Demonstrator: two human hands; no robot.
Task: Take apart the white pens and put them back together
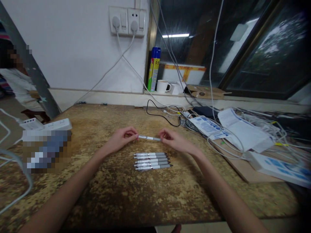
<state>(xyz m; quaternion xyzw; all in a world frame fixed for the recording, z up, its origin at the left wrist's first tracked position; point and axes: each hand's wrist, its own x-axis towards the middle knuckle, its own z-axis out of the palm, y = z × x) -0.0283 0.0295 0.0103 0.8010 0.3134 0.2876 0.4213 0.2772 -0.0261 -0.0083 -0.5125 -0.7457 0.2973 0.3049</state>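
Observation:
A white pen with a grey grip [149, 138] lies level between my two hands, just above or on the worn table; I cannot tell which. My left hand [125, 136] pinches its left end between thumb and finger. At the grey end, the fingers of my right hand [171, 139] are closed on it too. Nearer to me, several matching pens [152, 161] lie side by side in a stack-like row on the table, their dark tips pointing right.
Papers [233, 129], tangled cables and a white box [277, 168] crowd the table's right side. On the left stand a power strip [58, 124] and a blurred-out object [48, 150]. A spray can [154, 69] and a mug [162, 86] stand on the sill. A person [20, 84] is at far left.

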